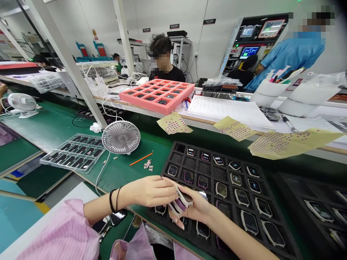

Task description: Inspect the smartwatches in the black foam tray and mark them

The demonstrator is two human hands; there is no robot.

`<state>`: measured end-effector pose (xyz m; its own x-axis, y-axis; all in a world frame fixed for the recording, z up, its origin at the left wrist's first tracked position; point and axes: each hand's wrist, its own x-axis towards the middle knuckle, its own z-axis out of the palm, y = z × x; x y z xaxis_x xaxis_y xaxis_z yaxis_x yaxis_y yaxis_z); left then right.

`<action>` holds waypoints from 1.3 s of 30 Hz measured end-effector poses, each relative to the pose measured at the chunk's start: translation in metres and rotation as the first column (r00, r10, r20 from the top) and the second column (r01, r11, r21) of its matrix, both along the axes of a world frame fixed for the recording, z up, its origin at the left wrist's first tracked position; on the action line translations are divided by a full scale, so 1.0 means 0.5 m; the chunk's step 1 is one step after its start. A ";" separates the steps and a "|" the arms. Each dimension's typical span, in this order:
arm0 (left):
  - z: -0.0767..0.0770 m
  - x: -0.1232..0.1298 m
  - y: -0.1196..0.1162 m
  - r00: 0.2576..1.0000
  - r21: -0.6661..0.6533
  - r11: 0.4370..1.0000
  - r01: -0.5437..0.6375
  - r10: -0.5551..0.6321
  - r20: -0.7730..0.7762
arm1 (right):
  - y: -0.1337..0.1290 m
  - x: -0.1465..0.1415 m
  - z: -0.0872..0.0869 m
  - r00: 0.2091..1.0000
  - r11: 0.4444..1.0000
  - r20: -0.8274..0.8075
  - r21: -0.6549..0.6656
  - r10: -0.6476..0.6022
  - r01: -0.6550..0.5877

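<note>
Over the near left part of a black foam tray (177,159), my hands come together around a small stack of smartwatch cases (180,205), some white or silver and one purple. My right hand (199,207) grips the stack from the right, fingers beneath it. From the left, my left hand (154,191) closes its fingers on the upper left side of the same stack; its fingertips are partly hidden. Smartwatch bodies (241,197) with dark faces lie in many of the tray's pockets, a few with lit screens.
A grey fan (121,137) stands left of the tray, near an orange stick (141,159) and small scraps (148,165). Clear trays of black parts (78,150) lie farther left. A pink foam tray (157,95) and papers (230,110) occupy the shelf. A co-worker (165,59) sits opposite.
</note>
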<state>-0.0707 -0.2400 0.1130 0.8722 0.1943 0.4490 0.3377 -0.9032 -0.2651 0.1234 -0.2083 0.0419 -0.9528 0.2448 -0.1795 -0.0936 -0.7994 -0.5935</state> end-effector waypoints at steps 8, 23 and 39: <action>0.003 0.010 0.009 0.985 -0.464 0.886 0.023 0.060 0.164 | 0.009 0.008 0.007 0.999 0.999 0.017 0.021 0.031 -0.031; -0.021 0.057 0.092 0.877 -0.963 0.175 0.205 0.404 0.260 | 0.018 0.035 0.034 0.993 0.998 0.100 0.031 -0.059 0.056; -0.149 0.334 0.186 0.886 -0.712 0.648 -0.271 0.457 0.078 | 0.121 0.180 -0.058 0.363 0.218 0.072 0.899 -0.929 0.379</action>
